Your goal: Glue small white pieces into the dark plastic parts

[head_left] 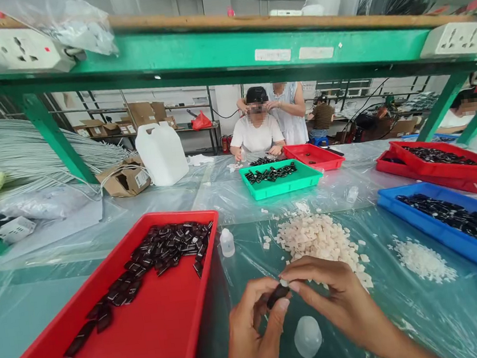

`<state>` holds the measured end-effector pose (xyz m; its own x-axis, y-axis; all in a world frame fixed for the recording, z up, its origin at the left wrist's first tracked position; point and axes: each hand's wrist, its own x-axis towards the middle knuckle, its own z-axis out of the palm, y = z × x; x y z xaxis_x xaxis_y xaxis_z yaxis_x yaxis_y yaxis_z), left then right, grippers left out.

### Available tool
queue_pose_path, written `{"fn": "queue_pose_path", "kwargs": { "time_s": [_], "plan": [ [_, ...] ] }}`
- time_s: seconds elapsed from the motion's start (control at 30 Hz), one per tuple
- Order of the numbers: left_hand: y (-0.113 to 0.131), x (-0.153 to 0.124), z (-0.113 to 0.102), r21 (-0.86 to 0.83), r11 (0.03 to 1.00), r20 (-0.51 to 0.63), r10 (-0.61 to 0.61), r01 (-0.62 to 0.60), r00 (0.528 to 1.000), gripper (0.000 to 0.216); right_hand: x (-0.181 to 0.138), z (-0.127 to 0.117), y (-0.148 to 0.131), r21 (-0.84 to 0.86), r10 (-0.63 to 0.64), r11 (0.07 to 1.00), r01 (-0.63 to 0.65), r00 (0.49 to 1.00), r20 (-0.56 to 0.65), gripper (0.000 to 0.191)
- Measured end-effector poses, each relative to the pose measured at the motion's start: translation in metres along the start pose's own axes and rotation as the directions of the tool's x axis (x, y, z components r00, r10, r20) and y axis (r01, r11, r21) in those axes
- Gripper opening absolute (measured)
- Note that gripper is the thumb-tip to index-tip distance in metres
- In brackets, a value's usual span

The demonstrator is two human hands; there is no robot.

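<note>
Casing (276, 297), small and black, is above the table (248, 267), pinched between thumb and fingers of the left hand (253, 331). The right hand (342, 293) pinches a pale piece (283, 282) at the casing's upper end. Casing is probably light, rigid and slightly slippery; hold by the long side edges with light pressure, ends left free.

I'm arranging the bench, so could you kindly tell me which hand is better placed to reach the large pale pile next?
Probably the right hand: in this view it overlaps the near edge of the large pale pile, whereas the left hand is farther off and grips the dark piece.
</note>
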<state>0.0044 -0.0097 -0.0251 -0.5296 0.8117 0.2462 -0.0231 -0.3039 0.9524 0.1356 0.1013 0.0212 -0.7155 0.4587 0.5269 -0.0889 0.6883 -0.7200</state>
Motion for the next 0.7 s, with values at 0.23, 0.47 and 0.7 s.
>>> {"fn": "queue_pose_path", "kwargs": {
  "time_s": [0.23, 0.47, 0.7],
  "plan": [
    [0.003, -0.002, 0.002, 0.015, 1.0, 0.011, -0.007, 0.007, 1.0, 0.009, -0.008, 0.004, 0.002, 0.023, 0.069, 0.997, -0.068, 0.993, -0.092, 0.018],
    [0.003, -0.004, 0.005, -0.038, 0.998, 0.038, -0.053, 0.055, 0.998, 0.021, -0.016, 0.018, 0.003, 0.02, 0.029, 0.999, -0.026, 0.988, -0.155, 0.017],
    [0.002, -0.011, 0.008, -0.06, 0.994, 0.062, -0.086, 0.089, 0.994, 0.027, -0.016, 0.024, 0.0, 0.013, 0.015, 1.0, -0.013, 0.979, -0.202, 0.017]
  ]
}}
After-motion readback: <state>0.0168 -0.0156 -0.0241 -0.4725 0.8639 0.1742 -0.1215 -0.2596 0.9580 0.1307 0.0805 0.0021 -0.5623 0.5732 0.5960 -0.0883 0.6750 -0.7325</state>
